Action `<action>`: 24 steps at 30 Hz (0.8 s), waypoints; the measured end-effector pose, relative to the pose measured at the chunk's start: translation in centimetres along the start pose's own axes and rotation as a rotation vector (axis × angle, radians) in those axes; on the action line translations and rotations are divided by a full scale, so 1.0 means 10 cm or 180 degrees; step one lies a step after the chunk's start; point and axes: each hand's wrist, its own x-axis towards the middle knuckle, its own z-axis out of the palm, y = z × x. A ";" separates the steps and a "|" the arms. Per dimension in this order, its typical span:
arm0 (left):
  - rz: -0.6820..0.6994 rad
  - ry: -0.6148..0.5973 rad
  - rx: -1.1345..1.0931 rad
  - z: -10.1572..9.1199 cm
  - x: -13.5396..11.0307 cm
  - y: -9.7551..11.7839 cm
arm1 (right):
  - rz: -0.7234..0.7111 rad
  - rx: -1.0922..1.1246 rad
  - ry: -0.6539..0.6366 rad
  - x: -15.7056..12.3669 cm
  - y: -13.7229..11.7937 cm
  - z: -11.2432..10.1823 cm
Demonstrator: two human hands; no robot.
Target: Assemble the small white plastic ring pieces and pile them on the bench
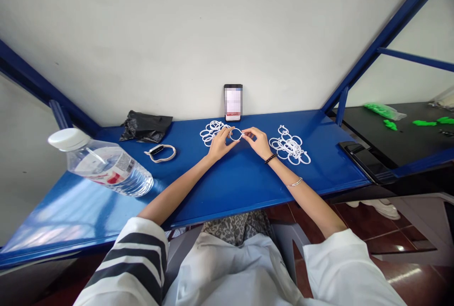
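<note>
Between my two hands, a white plastic ring [231, 137] is held just above the blue table. My left hand [220, 145] pinches its left side with thumb and fingers. On the ring's other side, my right hand [257, 142] grips the small end where the loop closes; the fingertips partly hide that spot. A pile of similar white rings [210, 131] lies behind my left hand, partly covered by it. To the right of my right wrist is another heap of white rings [290, 146], overlapping each other.
A phone [233, 103] leans upright against the wall. On the left are a water bottle [106, 166], a watch [162, 153] and a black plastic bag [145, 126]. A dark phone-like object [365, 159] lies at the table's right edge. Green pieces [385, 109] rest on the neighbouring black surface.
</note>
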 end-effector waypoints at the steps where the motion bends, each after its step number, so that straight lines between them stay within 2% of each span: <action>1: -0.0022 -0.0003 -0.0022 0.00 0.00 0.00 | 0.0011 0.0037 -0.0011 0.00 0.00 0.00; 9: -0.0104 -0.0090 -0.0125 -0.02 0.00 0.00 | 0.0231 0.0457 -0.0034 0.00 -0.01 0.01; 24: -0.0060 -0.0127 0.0032 -0.01 -0.01 0.01 | 0.0028 0.0154 -0.0112 0.00 -0.07 -0.02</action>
